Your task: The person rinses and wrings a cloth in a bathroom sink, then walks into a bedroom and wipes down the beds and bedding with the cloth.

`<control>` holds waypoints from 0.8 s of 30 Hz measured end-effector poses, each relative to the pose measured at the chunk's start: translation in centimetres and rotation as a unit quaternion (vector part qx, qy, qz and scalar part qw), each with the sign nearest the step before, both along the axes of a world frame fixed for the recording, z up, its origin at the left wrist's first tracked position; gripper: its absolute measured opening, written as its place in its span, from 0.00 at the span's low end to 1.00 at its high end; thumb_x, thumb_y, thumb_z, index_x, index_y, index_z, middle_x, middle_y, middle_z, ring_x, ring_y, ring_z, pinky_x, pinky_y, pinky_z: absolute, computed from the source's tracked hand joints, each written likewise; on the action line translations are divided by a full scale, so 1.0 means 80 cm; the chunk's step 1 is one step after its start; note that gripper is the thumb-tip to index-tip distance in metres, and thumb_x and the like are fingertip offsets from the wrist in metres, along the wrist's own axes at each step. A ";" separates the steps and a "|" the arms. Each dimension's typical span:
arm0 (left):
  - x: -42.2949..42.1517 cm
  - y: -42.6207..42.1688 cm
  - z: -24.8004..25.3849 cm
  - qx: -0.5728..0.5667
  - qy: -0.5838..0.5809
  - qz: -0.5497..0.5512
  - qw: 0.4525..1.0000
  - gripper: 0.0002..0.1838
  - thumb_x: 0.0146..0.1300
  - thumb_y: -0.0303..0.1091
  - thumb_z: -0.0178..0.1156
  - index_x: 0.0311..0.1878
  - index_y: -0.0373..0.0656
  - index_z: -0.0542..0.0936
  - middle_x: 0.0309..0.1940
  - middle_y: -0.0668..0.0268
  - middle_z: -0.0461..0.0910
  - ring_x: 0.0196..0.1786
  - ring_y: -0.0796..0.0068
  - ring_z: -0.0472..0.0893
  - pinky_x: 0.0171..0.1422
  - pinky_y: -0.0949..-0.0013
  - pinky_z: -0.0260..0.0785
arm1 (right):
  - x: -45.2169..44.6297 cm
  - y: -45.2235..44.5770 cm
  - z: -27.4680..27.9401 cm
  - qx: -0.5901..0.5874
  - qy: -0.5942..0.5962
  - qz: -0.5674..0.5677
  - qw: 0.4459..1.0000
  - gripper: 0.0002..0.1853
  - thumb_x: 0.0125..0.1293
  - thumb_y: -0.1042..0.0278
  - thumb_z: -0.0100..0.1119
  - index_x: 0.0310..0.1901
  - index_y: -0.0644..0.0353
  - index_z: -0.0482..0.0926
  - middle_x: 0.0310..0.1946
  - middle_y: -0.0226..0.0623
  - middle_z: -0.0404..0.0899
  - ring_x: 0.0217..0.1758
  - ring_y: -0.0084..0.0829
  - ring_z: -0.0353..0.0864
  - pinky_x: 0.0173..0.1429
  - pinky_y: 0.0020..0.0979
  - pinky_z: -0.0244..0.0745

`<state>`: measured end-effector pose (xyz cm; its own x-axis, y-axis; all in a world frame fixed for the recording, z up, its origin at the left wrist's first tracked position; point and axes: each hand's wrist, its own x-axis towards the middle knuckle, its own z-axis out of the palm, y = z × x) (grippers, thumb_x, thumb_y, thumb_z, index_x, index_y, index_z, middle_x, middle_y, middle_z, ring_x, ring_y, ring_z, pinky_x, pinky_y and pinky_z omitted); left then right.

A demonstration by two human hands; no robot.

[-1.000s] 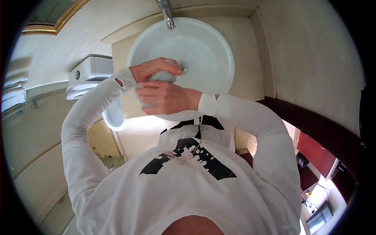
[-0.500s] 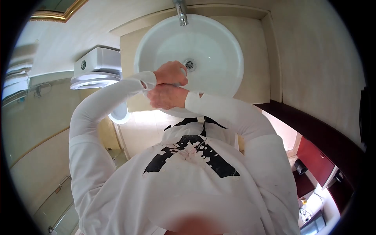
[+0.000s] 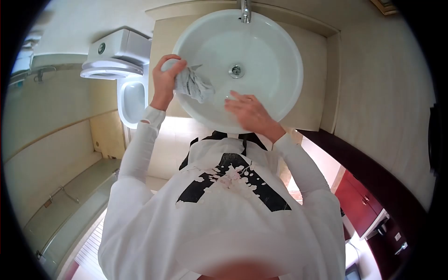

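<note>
My left hand (image 3: pixel 165 81) is closed on a crumpled, wet-looking grey-white cloth (image 3: pixel 195 85) at the left rim of the basin. The cloth hangs from the fingers over the inside of the white oval washbasin (image 3: pixel 275 60). Over the near part of the bowl, my right hand (image 3: pixel 252 113) is apart from the cloth, with its fingers stretched out and slightly blurred. A round metal drain (image 3: pixel 236 71) shows in the bowl between and beyond the hands. Above the far rim sits a chrome faucet (image 3: pixel 246 13); whether water runs from it is hard to tell.
A beige counter (image 3: pixel 310 88) surrounds the basin, with a raised ledge at its back and right. To the left stands a white toilet (image 3: pixel 132 100) with its lid up. Dark red cabinets (image 3: pixel 357 200) are at the lower right, and a glass shower partition (image 3: pixel 60 154) is at the left.
My hands were together at the basin's near left; they have separated. The left moved left with the cloth, now plainly visible, and the right moved right and opened. The view has shifted.
</note>
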<state>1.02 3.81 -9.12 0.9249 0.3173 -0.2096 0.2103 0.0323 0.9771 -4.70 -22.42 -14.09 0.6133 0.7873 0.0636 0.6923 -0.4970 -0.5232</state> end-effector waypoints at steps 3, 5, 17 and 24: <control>-0.032 0.009 0.001 -0.115 -0.005 0.081 0.990 0.10 0.49 0.28 0.65 0.36 0.38 0.78 0.32 0.65 0.77 0.35 0.76 0.76 0.41 0.74 0.68 | 0.006 -0.027 -0.053 -0.082 0.021 -0.037 0.996 0.23 0.56 0.77 0.49 0.56 0.60 0.71 0.63 0.37 0.66 0.70 0.36 0.60 0.65 0.39 0.62; -0.050 0.016 -0.008 -0.128 -0.006 0.097 0.987 0.11 0.50 0.27 0.65 0.38 0.38 0.78 0.32 0.66 0.76 0.35 0.75 0.75 0.42 0.74 0.68 | 0.010 -0.030 -0.074 -0.152 0.063 -0.075 0.984 0.24 0.55 0.79 0.48 0.57 0.63 0.68 0.65 0.40 0.63 0.70 0.36 0.59 0.64 0.40 0.63; -0.094 0.014 -0.040 -0.201 -0.037 0.114 0.972 0.12 0.53 0.27 0.61 0.41 0.38 0.75 0.33 0.65 0.76 0.37 0.74 0.77 0.45 0.72 0.68 | 0.032 0.001 -0.088 -0.198 0.108 -0.038 0.974 0.34 0.59 0.65 0.54 0.66 0.65 0.56 0.72 0.40 0.45 0.75 0.38 0.46 0.69 0.39 0.57; -0.096 0.014 -0.053 -0.219 -0.051 0.127 0.966 0.12 0.53 0.28 0.61 0.41 0.39 0.75 0.33 0.65 0.76 0.37 0.75 0.76 0.45 0.73 0.68 | 0.025 -0.028 -0.062 -0.300 0.216 -0.077 0.926 0.33 0.63 0.62 0.51 0.68 0.62 0.53 0.73 0.40 0.40 0.76 0.41 0.42 0.71 0.43 0.55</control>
